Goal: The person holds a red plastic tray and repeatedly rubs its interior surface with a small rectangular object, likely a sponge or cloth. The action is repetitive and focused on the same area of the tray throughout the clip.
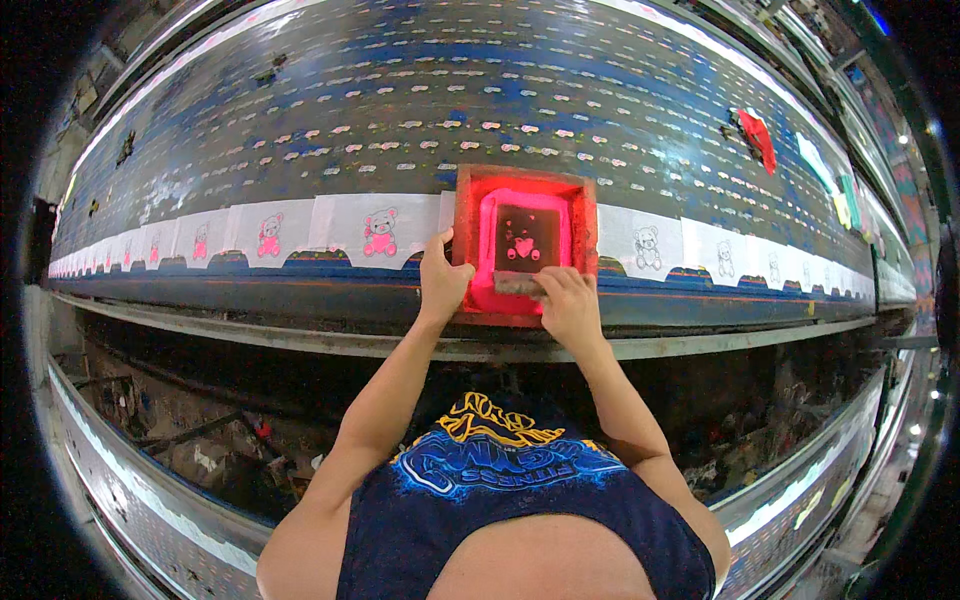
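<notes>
A screen-printing frame (463, 225) with pink ink inside its red-stained rim lies over the row of white fabric pieces on the long table. Its mesh shows a heart and small shapes. My left hand (444, 276) grips the frame's left side near the lower corner. In my right hand (568, 300) is a squeegee (517, 283), held at the near end of the mesh. Left of the frame, a fabric piece (341, 225) bears a teddy bear with pink heart and ears; to the right, another piece (664, 244) shows only the bear's dark outline.
The long printing table (360, 300) carries rows of small printed marks. A red cloth (757, 141) and pale cloths (817, 165) lie at the far right. A metal rail (337, 335) runs along the near edge. Another long table (187, 532) stands behind me.
</notes>
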Demonstrator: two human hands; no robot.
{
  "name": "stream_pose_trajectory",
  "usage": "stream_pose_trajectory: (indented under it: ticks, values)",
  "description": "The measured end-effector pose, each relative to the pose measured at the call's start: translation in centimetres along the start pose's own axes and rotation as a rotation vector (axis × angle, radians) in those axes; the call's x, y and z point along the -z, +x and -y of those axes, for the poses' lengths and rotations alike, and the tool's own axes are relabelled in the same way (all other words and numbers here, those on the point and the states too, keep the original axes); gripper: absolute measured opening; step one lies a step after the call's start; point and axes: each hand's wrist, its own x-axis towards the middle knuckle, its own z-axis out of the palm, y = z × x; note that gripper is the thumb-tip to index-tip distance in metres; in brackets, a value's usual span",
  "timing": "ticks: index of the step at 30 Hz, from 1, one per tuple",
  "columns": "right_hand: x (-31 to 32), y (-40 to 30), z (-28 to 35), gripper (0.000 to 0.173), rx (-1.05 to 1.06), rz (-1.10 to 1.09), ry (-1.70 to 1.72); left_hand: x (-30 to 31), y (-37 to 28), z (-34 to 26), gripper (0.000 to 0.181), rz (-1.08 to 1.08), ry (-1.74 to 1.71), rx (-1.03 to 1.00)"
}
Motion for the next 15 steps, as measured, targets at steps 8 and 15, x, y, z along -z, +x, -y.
stream_pose_trajectory:
  ticks: [8, 15]
  values:
    - [1.3, -3.5, 1.8, 0.040, 0.050, 0.002, 0.037, 0.0, -0.2, -1.5, 0.067, -0.002, -0.035, 0.029]
    - [0.9, -4.6, -1.7, 0.043, -0.437, -0.377, 0.174, 0.2, 0.1, 0.0, 0.065, 0.017, -0.096, 0.094]
